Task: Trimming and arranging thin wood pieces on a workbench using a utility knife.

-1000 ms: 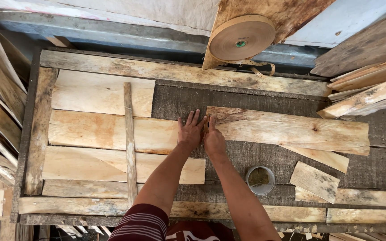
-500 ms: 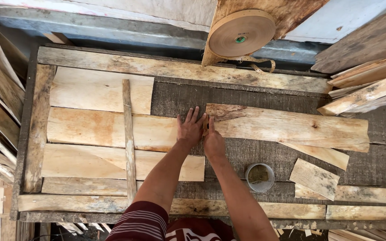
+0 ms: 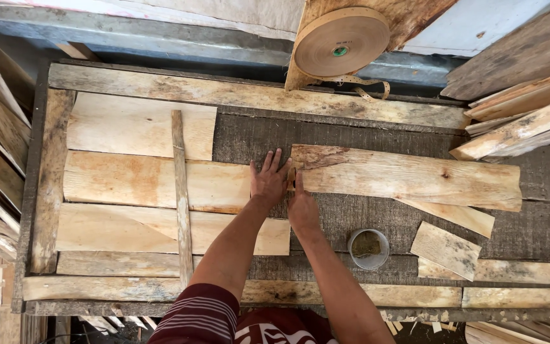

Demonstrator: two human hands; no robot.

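My left hand (image 3: 268, 181) lies flat with fingers spread on the right end of a pale veneer sheet (image 3: 148, 181) in the middle row of the work table. My right hand (image 3: 301, 205) rests just beside it, fingertips pressing the left end of a long, rough-edged veneer piece (image 3: 408, 178). The two sheets meet end to end between my hands. Neither hand grips anything that I can see.
Another sheet (image 3: 135, 124) lies above and one (image 3: 128, 229) below, crossed by a thin upright strip (image 3: 181, 197). A paper tape roll (image 3: 342, 41) hangs at the back. A small tin (image 3: 368, 248) and offcuts (image 3: 444, 248) lie right. Plank stacks (image 3: 523, 114) flank the table frame (image 3: 256, 95).
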